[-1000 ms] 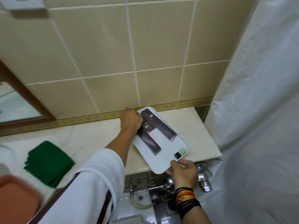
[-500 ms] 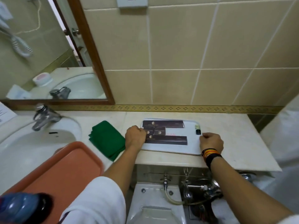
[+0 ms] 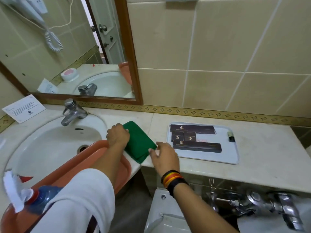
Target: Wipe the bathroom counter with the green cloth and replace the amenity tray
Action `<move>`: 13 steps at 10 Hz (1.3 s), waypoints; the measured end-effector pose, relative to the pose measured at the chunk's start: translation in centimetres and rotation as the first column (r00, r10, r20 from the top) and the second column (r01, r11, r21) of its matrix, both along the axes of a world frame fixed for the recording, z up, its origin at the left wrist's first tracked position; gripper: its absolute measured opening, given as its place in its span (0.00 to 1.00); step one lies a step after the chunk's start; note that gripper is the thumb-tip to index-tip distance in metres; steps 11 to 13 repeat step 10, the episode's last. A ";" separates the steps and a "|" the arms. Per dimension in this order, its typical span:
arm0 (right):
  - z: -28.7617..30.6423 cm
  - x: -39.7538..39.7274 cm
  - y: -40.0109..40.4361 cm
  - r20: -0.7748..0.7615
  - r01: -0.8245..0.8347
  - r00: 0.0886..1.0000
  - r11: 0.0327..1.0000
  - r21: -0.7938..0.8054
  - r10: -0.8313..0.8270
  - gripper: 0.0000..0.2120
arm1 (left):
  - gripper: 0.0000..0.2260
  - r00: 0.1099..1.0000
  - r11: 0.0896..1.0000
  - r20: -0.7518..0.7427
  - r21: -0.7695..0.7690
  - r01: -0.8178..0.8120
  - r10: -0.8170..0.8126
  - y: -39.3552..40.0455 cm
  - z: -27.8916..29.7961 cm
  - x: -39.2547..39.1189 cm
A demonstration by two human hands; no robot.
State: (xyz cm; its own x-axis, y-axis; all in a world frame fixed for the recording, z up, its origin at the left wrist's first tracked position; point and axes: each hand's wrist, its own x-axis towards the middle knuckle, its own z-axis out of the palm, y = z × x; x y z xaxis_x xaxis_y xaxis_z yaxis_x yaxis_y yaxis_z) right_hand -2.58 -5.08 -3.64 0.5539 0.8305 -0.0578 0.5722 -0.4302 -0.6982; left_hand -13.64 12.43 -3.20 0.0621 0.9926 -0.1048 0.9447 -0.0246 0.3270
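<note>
Left hand point(image 3: 117, 137): mine, knuckles up, fingers curled down onto the near-left edge of the green cloth point(image 3: 140, 142); whether they pinch the fabric or only press it I cannot tell. White sleeve point(image 3: 79, 199) on that arm.

Right hand point(image 3: 164, 157): mine, fingers spread and loose, holding nothing, hovering at the cloth's right corner, fingertips just beside it. Striped bands and a black strap at the wrist point(image 3: 173, 181).

Green cloth: folded flat, lying on the counter point(image 3: 260, 148) between the basin and the tray, one corner reaching the counter's front edge.

Amenity tray point(image 3: 234, 155): white, rounded corners, flat on the counter to the right of the cloth, apart from it. Contents: two long dark boxes point(image 3: 196, 146), one at the back and one at the front; two small dark boxes point(image 3: 184, 137) side by side between them; one small dark-capped bottle point(image 3: 231, 137) lying at the right edge.

Basin point(image 3: 45, 145): white, set into the counter at left, chrome tap point(image 3: 72, 111) behind it.

Orange tray point(image 3: 107, 165): resting over the basin's near rim, under my left forearm; a blue spray bottle point(image 3: 37, 199) with a white and red head lies at its near end.

Printed card point(image 3: 23, 108): leaning at the back left corner.

Mirror point(image 3: 67, 47): wood-framed, above the tap, reflecting basin, tap and a wall-hung dryer with coiled cord.

Wall point(image 3: 235, 56): beige tiles with a patterned border strip along the counter.

Below the counter: chrome pipework point(image 3: 262, 206), partly blurred.
</note>
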 end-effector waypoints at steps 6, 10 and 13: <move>4.1 -4.7 5.3 -0.563 0.160 0.822 0.984 0.079 -0.089 0.10 | 0.17 0.846 0.972 0.479 -0.125 -0.198 0.234 0.4 7.2 -5.6; 3.1 -10.8 1.9 -0.250 -0.111 0.964 0.992 -0.056 0.093 0.10 | 0.14 0.979 0.979 -0.016 -0.018 -0.203 0.203 -6.3 4.9 -11.3; 3.1 -10.8 1.9 -0.250 -0.111 0.964 0.992 -0.056 0.093 0.10 | 0.14 0.979 0.979 -0.016 -0.018 -0.203 0.203 -6.3 4.9 -11.3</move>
